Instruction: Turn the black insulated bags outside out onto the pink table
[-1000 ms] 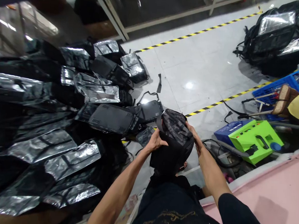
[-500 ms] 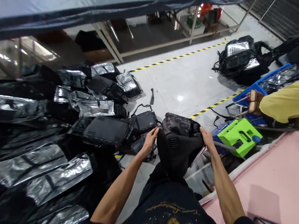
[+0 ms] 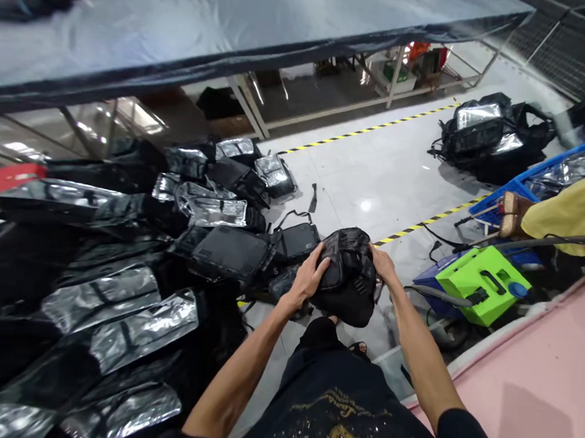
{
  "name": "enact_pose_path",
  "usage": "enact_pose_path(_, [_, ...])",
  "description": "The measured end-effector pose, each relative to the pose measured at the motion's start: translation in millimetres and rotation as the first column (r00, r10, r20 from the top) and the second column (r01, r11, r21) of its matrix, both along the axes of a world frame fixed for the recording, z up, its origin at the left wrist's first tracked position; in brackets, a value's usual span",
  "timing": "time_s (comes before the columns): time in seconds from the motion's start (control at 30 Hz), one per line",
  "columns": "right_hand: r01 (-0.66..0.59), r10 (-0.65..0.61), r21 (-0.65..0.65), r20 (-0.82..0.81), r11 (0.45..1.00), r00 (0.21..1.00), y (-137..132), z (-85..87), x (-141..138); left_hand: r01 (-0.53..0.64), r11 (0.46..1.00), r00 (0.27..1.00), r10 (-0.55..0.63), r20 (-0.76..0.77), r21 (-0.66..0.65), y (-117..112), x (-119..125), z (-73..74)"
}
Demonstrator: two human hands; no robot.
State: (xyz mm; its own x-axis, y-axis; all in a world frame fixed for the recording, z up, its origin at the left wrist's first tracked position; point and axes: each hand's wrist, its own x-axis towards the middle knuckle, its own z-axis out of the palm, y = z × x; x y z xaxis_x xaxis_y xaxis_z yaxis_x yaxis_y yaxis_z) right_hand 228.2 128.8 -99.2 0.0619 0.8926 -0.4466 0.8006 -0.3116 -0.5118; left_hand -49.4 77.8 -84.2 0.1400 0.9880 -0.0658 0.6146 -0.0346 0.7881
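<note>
A black backpack (image 3: pixel 350 286) with a dark patterned panel hangs in front of my body, held between both hands. On its left side my left hand (image 3: pixel 309 273) is closed, thumb and fingers pressed to the fabric. My right hand (image 3: pixel 382 262) grips the opposite upper edge, its fingertips partly hidden by the bag. Just beyond my left hand, another black bag (image 3: pixel 295 240) lies on the floor with its strap loose. Beside that rests a flat black bag (image 3: pixel 233 251).
Piled black bags with silver lining (image 3: pixel 129 331) cover the left floor. At right stand a bright green machine (image 3: pixel 483 286), a blue crate (image 3: pixel 508 187) and a pink-topped table (image 3: pixel 552 370). A person's yellow clothing (image 3: pixel 574 205) shows there. A grey-covered table (image 3: pixel 266 23) spans the back.
The backpack has been turned and bunched between my hands. My left hand has moved further over its side. The view has tilted up, showing more of the grey-covered table.
</note>
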Motion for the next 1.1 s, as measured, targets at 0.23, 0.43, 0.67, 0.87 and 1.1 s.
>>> enact_pose_path(0.23, [0.102,-0.094,0.055,-0.137,0.993,0.986,-9.8,6.1,29.0,0.21,0.976,0.977,-0.211,0.02,0.055,-40.9,-8.6,11.3])
enact_pose_path(0.43, [0.146,-0.079,0.194,-0.318,0.97,0.945,12.9,20.3,36.3,0.03,0.999,0.98,-0.023,0.199,-0.03,-25.4,-4.8,22.9])
enact_pose_path(0.67, [0.257,-0.221,0.22,-0.176,0.941,0.959,-4.8,-19.4,13.8,0.022,0.989,0.939,0.029,0.342,-0.145,8.3,11.2,-21.8])
enact_pose_path(0.87, [0.262,-0.19,0.527,-0.187,0.809,0.964,-111.7,-61.2,70.7,-0.044,0.981,0.921,0.114,0.371,-0.191,8.3,9.2,-38.8])
enact_pose_path(1.1, [0.493,-0.414,0.174,-0.352,0.852,0.839,-183.3,-104.3,92.8,-0.112,0.965,0.903,0.198,0.381,-0.237,16.6,8.8,-46.1])
